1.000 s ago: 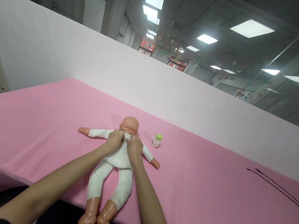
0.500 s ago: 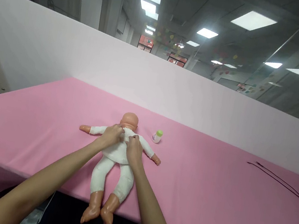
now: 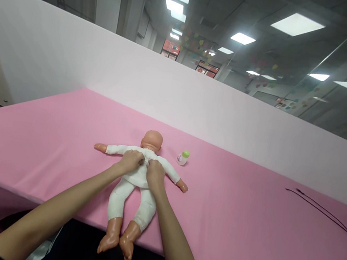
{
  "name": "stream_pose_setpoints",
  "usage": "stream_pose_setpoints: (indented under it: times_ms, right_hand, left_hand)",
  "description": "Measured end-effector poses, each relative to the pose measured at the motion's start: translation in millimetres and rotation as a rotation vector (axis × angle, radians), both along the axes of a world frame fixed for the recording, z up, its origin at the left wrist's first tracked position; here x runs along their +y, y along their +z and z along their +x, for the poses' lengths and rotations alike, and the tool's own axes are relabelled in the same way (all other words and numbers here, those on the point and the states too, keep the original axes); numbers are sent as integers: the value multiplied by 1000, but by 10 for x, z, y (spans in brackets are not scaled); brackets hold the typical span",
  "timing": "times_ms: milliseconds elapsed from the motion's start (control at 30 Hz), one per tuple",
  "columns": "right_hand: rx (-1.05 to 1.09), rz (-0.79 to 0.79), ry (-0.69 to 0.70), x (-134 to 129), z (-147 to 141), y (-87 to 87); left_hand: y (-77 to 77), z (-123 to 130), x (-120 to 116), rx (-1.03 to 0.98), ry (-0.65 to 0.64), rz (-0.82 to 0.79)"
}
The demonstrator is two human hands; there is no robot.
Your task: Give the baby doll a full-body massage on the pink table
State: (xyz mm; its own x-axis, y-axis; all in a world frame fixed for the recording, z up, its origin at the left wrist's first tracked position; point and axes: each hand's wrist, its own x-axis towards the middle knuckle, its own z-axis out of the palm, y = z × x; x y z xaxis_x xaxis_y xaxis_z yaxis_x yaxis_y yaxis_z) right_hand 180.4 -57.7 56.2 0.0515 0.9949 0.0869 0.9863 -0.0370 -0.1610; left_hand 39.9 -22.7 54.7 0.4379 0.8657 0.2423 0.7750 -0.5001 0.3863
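A baby doll (image 3: 138,179) with a white cloth body lies face down on the pink-covered table (image 3: 229,211), its arms spread and its feet over the front edge. Both of my hands rest on its upper back. My left hand (image 3: 131,161) is curled, knuckles up, on the left side of the back. Close beside it on the right, my right hand (image 3: 155,174) is closed too, a small gap between them. What the fingertips of either hand pinch is too small to make out. A small clear bottle with a green lid (image 3: 183,157) stands right of the doll's head.
Thin black cables (image 3: 327,212) lie across the table's right side. A white partition (image 3: 199,98) runs along the back edge, with glass above it.
My left hand has come down slightly from the doll's neck to its upper back, and its fingers have curled in. My right hand's fingers have closed more. The view has shifted slightly.
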Motion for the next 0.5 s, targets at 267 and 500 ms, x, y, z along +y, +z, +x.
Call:
stream_pose_setpoints:
  times_ms: [267,500]
  right_hand:
    - [30,75,67,-274,34,-86]
    - [47,-11,-36,-68,-73,-78]
  left_hand:
    - [-98,9,-218,52,43,29]
    - [-144,179,-113,53,116,-29]
